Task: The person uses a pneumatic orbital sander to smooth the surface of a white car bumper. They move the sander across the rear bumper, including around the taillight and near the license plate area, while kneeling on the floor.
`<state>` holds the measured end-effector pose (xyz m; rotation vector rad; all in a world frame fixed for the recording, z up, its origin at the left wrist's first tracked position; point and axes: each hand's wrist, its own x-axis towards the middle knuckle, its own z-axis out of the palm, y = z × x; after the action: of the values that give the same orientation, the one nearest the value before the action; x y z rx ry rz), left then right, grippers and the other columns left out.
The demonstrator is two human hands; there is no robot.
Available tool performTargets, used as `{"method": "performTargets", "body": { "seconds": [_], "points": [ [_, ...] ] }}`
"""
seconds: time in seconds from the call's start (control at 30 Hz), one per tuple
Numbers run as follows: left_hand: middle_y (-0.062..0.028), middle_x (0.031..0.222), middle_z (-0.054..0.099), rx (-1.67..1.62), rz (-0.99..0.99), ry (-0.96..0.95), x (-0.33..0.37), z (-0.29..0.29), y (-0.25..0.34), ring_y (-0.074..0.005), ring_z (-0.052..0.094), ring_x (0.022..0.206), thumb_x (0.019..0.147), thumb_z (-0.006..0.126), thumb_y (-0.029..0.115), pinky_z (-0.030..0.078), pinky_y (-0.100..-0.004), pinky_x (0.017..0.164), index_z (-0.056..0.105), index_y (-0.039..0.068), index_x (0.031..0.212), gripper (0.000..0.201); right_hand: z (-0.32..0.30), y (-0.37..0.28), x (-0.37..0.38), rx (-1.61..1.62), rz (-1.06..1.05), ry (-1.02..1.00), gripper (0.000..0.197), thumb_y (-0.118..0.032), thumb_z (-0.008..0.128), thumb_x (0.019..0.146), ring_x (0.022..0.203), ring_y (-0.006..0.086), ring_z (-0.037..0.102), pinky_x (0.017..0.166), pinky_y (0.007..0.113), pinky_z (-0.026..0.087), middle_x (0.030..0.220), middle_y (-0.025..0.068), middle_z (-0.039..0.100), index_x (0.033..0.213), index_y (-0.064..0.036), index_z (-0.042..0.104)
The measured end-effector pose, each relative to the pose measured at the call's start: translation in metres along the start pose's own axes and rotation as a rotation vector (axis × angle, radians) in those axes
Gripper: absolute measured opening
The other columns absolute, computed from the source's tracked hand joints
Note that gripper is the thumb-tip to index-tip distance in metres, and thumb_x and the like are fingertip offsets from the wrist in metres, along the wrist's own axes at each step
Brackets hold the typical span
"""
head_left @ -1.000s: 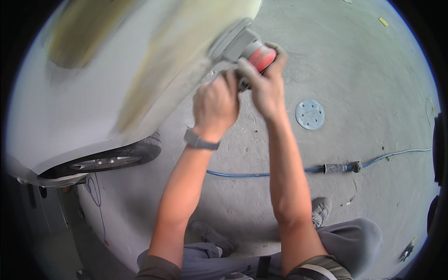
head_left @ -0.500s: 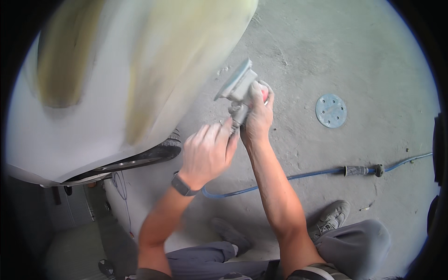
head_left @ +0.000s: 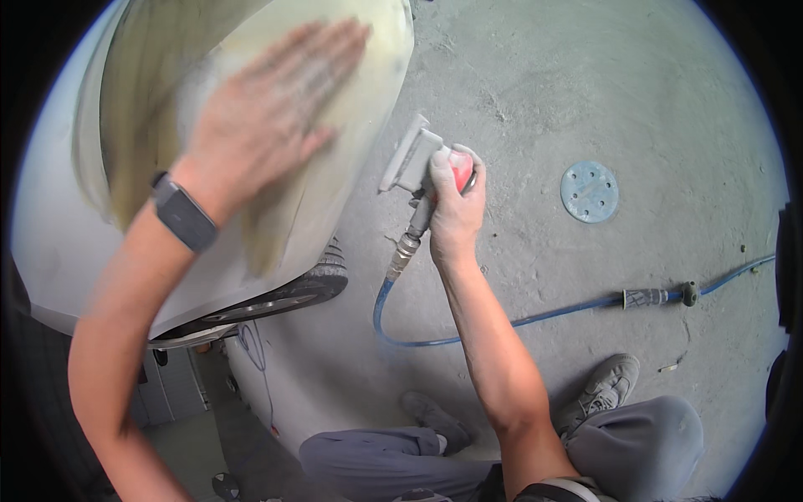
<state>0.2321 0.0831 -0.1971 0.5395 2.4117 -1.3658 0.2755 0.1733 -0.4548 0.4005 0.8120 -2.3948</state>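
With fingers stretched out, my left hand (head_left: 263, 113) lies flat on the white car body panel (head_left: 50, 243), over a yellowish patch of filler (head_left: 263, 238); it is a little blurred by motion. My right hand (head_left: 457, 205) is wrapped round a dusty air sander (head_left: 422, 163) with a red top, held above the floor to the right of the panel. The sander's pad is tilted toward the panel and stands apart from it. From its metal fitting a blue air hose (head_left: 535, 318) runs down and off to the right.
A round blue sanding disc (head_left: 589, 192) with holes lies on the grey concrete floor (head_left: 519, 67). Under the panel's lower edge a tyre (head_left: 330, 272) shows. A dark hose coupling (head_left: 688, 293) sits on the air hose. My shoe (head_left: 611, 385) and bent knees are at the bottom.
My left hand has left the sander's fitting and moved up and left onto the panel. My right hand keeps the sander, now turned slightly, with its hose fitting in sight.
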Motion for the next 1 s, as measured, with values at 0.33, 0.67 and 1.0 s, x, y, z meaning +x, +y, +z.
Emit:
{"method": "performTargets", "body": {
  "seconds": [0.33,0.67,1.0],
  "points": [
    [-0.0138,0.168,0.042,0.362,-0.110,-0.148,-0.128,-0.074,-0.127,-0.0306,0.037,0.156,0.109,0.048,0.040,0.029,-0.0463,0.129,0.043,0.011,0.163,0.061,0.054,0.045,-0.084,-0.544,-0.635,-0.086,0.064,-0.022,0.091,0.081,0.101,0.0397,0.059,0.090,0.047,0.051,0.116,0.0186,0.055,0.130,-0.0057,0.053],
    [-0.0191,0.162,0.050,0.375,-0.254,0.198,-0.293,-0.027,-0.144,-0.0405,0.041,0.153,0.107,0.033,0.050,0.030,-0.0510,0.124,0.051,0.006,0.158,0.069,0.063,-0.053,0.027,-0.608,-0.591,0.069,0.064,-0.037,0.086,0.087,0.098,0.0230,0.069,0.085,0.038,0.056,0.112,0.0148,0.071,0.132,-0.0018,0.059],
    [-0.0069,0.172,0.038,0.412,-0.105,0.404,-0.298,0.008,-0.152,-0.0295,0.030,0.160,0.109,0.033,0.057,0.024,-0.0494,0.131,0.039,0.019,0.166,0.069,-0.008,0.031,-0.053,0.065,-0.195,0.092,0.035,-0.033,0.076,0.099,0.059,0.0147,0.061,0.053,0.032,0.053,0.084,0.0045,0.062,0.116,-0.0091,0.056]
  ]
}}
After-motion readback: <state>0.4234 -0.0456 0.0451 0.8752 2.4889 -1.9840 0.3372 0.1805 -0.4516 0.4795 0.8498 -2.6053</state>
